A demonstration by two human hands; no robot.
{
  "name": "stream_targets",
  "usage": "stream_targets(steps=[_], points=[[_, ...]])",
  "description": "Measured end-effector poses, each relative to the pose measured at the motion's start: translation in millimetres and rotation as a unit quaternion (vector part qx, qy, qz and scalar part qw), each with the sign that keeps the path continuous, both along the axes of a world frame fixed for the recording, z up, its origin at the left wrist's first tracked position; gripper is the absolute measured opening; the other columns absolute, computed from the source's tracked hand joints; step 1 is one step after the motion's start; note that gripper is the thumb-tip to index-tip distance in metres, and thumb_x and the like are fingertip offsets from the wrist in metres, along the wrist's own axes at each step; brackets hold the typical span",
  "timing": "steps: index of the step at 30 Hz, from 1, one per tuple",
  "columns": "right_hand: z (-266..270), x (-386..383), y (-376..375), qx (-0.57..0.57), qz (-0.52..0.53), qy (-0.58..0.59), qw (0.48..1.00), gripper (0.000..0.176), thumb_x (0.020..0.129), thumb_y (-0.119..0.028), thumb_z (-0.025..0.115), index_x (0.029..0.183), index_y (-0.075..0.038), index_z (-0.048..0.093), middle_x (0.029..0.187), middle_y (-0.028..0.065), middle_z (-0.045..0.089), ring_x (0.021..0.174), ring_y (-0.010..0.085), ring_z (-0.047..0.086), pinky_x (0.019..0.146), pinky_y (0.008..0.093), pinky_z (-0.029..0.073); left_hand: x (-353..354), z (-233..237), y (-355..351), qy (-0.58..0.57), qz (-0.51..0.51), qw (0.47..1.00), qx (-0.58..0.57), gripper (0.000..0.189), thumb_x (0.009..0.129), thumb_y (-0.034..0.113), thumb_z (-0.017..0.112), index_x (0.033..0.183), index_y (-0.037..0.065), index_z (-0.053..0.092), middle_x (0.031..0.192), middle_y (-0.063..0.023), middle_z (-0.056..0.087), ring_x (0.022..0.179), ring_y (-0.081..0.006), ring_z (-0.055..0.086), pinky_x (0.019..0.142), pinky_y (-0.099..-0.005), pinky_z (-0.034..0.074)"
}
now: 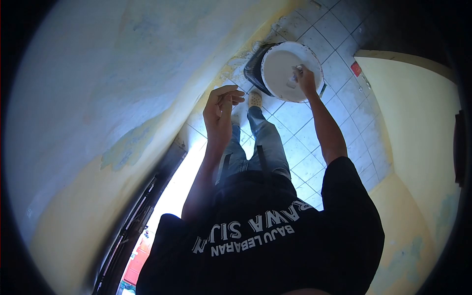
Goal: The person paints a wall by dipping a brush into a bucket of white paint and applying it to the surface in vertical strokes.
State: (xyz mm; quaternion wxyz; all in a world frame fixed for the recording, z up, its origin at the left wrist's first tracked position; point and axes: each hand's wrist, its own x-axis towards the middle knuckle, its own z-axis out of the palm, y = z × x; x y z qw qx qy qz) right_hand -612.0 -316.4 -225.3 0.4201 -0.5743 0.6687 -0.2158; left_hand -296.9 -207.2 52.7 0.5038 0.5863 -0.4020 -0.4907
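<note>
My right hand (306, 81) is closed on a small tool over the white bucket (318, 64), whose round inside shows a pale greyish-white mix (280, 66). The tool's light-coloured end (292, 82) is at the surface of the mix, and its exact shape is hard to make out. To the left of the bucket my left hand (223, 103) is raised in the air with its fingers loosely curved and apart, holding nothing. A dark container (254, 71) stands against the bucket's left side.
Tiled floor (300, 118) with white smears lies around my feet. A patchy wall (98, 73) rises on the left, with a dark door frame (142, 211) below it. Another wall (408, 98) curves along the right. A small red object (356, 69) lies near it.
</note>
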Motion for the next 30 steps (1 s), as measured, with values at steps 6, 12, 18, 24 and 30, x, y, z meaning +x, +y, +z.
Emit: stream_targets(steps=[6,12,18,24,30], points=[[9,3,-11,-0.059,-0.208,0.051,0.975,0.029,0.104,-0.023,0.061,0.092,0.003,0.066,0.068,0.0198,0.069,0.056,0.0308,0.071,0.053,0.0430,0.055,6,6,8,-0.017,0.010,1.000,0.007,0.023,0.110,0.010,0.052,0.126,-0.002,0.063,0.110,-0.0159,0.074,0.098,-0.0237,0.072,0.089,-0.0367,0.054],[-45,-4,-7,-0.070,-0.119,0.242,0.960,0.029,0.101,-0.024,0.060,0.097,0.004,0.067,0.094,0.0301,0.072,0.089,0.0461,0.073,0.076,0.0550,0.056,8,0,29,-0.018,0.001,0.999,0.046,0.025,0.109,0.003,0.046,0.126,-0.001,0.063,0.111,-0.0146,0.073,0.101,-0.0225,0.071,0.094,-0.0366,0.054],[-18,-6,-10,-0.148,-0.218,0.205,0.943,0.034,0.103,-0.028,0.059,0.102,0.004,0.068,0.100,0.0289,0.073,0.092,0.0460,0.073,0.078,0.0535,0.057,14,20,50,-0.019,0.010,0.999,0.040,0.024,0.109,0.002,0.046,0.125,-0.001,0.063,0.111,-0.0148,0.073,0.101,-0.0222,0.071,0.094,-0.0363,0.054],[58,1,12,-0.157,-0.479,-0.146,0.851,0.043,0.102,-0.038,0.068,0.098,0.005,0.068,0.083,0.0139,0.074,0.068,0.0227,0.071,0.059,0.0371,0.056,39,48,80,-0.034,0.025,0.998,-0.041,0.023,0.110,0.003,0.047,0.126,-0.001,0.063,0.110,-0.0152,0.074,0.100,-0.0222,0.072,0.092,-0.0356,0.055],[76,13,43,-0.203,-0.589,-0.416,0.663,0.036,0.100,-0.036,0.074,0.091,-0.001,0.067,0.079,0.0089,0.072,0.064,0.0176,0.067,0.060,0.0311,0.056,73,73,116,-0.033,0.040,0.994,-0.099,0.021,0.110,0.007,0.049,0.123,-0.002,0.064,0.107,-0.0147,0.073,0.096,-0.0209,0.070,0.089,-0.0356,0.056]])
